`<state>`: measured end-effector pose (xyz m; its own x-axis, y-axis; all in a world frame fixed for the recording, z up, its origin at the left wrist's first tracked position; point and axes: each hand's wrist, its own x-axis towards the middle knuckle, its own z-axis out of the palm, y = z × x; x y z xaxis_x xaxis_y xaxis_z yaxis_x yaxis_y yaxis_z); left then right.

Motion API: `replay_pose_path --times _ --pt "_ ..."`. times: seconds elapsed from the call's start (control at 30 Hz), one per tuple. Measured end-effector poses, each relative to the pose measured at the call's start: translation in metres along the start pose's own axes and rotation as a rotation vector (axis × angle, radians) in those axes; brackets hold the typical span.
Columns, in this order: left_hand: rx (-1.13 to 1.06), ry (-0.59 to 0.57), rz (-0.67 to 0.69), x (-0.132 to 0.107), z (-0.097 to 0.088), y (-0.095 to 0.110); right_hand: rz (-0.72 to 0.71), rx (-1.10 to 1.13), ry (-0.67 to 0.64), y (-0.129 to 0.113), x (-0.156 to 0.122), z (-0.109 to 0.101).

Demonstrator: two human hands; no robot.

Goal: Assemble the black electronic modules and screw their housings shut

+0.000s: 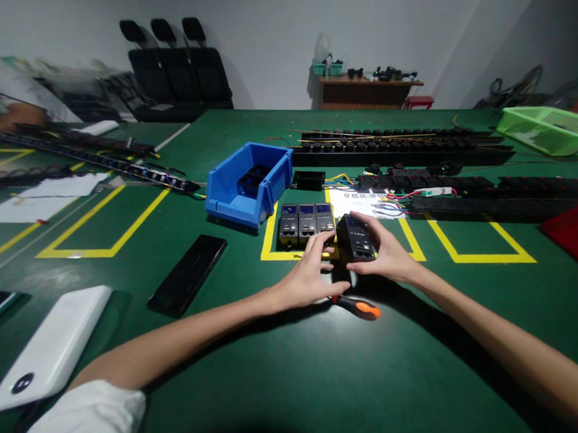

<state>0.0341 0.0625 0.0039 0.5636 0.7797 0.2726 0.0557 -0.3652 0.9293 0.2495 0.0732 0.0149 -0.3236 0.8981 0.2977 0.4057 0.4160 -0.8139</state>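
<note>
- Black module point(357, 239): in R hand point(386, 250), gripped btwn thumb & fingers, tilted, just R of module row point(307, 223).
- L hand point(311, 273): thumb & fingers spread wide near row's R end; contact w/ it: can't tell.
- Module row: 3 blk units side by side, inside yellow tape frame point(281, 255) on green table point(297, 377).
- Screwdriver point(359, 307): orange/blk handle, on table, near side of hands.
- Blue bin point(230, 212): L of row, blk parts inside.

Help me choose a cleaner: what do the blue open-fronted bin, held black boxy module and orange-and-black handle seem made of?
Blue open-fronted bin: probably satin moulded plastic, given its evenly coloured walls.
Black boxy module: plastic or painted metal; its dull, dark faces leave it open.
Orange-and-black handle: likely smooth plastic or rubber, being rounded and two-coloured.
</note>
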Motion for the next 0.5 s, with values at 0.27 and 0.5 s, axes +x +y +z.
replay_pose_path --times 0.27,0.5 --pt "0.048 -0.003 -0.01 -0.037 -0.008 0.004 -0.02 -0.005 -0.036 -0.052 -0.031 0.041" --pt "0.257 -0.051 -0.055 -0.07 -0.025 0.01 -0.039 -0.012 -0.118 -0.065 -0.041 0.072"
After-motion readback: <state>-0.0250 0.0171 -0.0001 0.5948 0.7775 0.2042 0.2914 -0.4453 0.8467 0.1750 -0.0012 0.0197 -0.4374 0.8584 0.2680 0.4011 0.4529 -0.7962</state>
